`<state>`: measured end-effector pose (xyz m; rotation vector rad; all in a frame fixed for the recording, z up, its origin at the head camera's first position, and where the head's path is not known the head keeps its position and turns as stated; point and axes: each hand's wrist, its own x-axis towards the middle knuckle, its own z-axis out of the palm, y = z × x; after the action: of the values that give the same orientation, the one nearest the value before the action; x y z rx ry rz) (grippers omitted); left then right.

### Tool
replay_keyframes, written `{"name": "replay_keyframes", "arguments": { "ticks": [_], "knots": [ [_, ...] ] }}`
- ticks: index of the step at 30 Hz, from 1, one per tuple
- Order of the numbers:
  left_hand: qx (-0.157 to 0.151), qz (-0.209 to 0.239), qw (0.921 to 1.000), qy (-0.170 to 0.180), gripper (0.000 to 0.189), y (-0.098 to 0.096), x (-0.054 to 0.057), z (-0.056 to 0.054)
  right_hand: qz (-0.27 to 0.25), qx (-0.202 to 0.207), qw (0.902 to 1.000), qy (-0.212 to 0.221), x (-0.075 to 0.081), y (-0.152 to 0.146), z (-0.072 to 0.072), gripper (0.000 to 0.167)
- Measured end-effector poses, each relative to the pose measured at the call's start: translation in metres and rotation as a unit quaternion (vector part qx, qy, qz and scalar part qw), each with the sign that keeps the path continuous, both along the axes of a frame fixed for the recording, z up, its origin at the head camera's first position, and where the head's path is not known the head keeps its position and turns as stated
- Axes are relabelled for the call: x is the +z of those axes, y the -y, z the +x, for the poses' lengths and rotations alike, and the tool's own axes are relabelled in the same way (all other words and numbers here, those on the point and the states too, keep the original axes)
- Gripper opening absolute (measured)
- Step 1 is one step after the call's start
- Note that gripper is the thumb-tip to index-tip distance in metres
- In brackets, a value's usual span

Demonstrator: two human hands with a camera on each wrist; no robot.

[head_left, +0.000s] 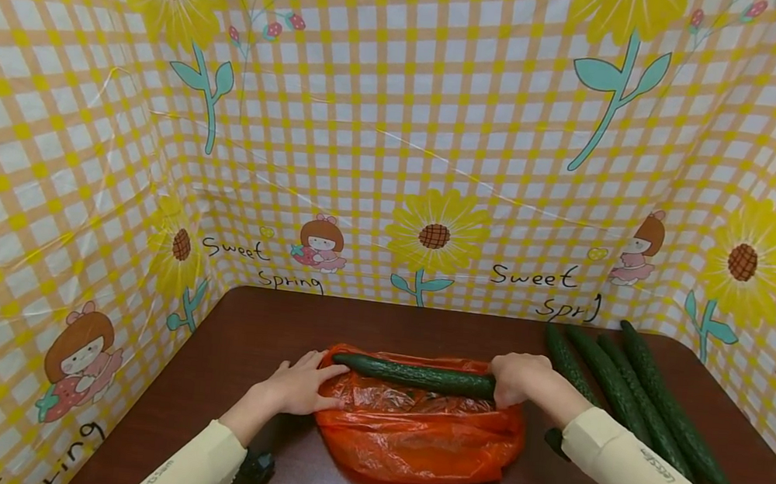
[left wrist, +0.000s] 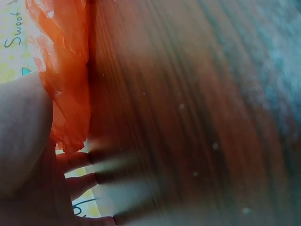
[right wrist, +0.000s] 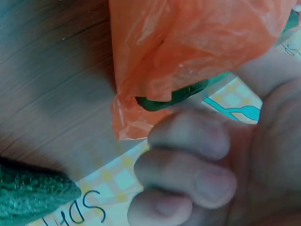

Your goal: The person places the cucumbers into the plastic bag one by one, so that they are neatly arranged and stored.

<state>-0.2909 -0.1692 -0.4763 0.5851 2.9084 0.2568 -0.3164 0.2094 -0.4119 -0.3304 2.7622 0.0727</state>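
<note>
A long dark green cucumber [head_left: 417, 375] lies lengthwise across the mouth of an orange plastic bag [head_left: 417, 447]. Its right end is gripped by my right hand [head_left: 522, 376], whose fingers show curled in the right wrist view. My left hand [head_left: 300, 383] is at the bag's left end, by the cucumber's other tip, with thumb and fingers spread. Those fingers [left wrist: 82, 184] look nearly straight in the left wrist view, beside the orange plastic. Through the crumpled film, darker shapes show inside the bag.
Several more cucumbers [head_left: 653, 408] lie side by side at the right of the dark brown table [head_left: 268, 324]. One cucumber tip [right wrist: 37, 193] appears close to my right hand. A checked, flower-printed cloth [head_left: 400, 118] walls in the back and both sides.
</note>
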Motion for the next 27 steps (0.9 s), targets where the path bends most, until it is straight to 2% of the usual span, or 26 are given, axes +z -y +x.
{"name": "replay_keyframes", "arguments": {
  "ticks": [4, 10, 14, 17, 22, 27],
  "knots": [
    [-0.001, 0.002, 1.0, 0.002, 0.068, 0.0, 0.003, 0.001, 0.015, -0.003, 0.9996, -0.022, 0.001, -0.004, 0.003, 0.023],
    [0.002, 0.002, 1.0, -0.003, 0.069, -0.001, 0.003, 0.002, -0.005, -0.012, 0.9993, -0.036, -0.002, -0.011, 0.004, 0.031],
    [0.005, -0.006, 1.0, -0.005, 0.069, -0.001, 0.0, 0.001, -0.028, -0.016, 0.9982, -0.05, -0.008, -0.013, 0.007, 0.014],
    [0.005, -0.007, 1.0, -0.005, 0.069, -0.001, -0.001, 0.001, -0.026, -0.015, 0.9974, -0.066, -0.012, -0.014, 0.008, 0.003],
    [0.003, -0.007, 0.9999, -0.008, 0.069, -0.002, 0.0, 0.001, -0.016, -0.017, 0.9963, -0.083, -0.013, -0.018, 0.007, 0.006],
    [0.002, -0.007, 1.0, -0.005, 0.068, -0.002, 0.001, 0.001, -0.035, -0.023, 0.9969, -0.066, -0.01, -0.025, 0.008, 0.013]
  ]
}}
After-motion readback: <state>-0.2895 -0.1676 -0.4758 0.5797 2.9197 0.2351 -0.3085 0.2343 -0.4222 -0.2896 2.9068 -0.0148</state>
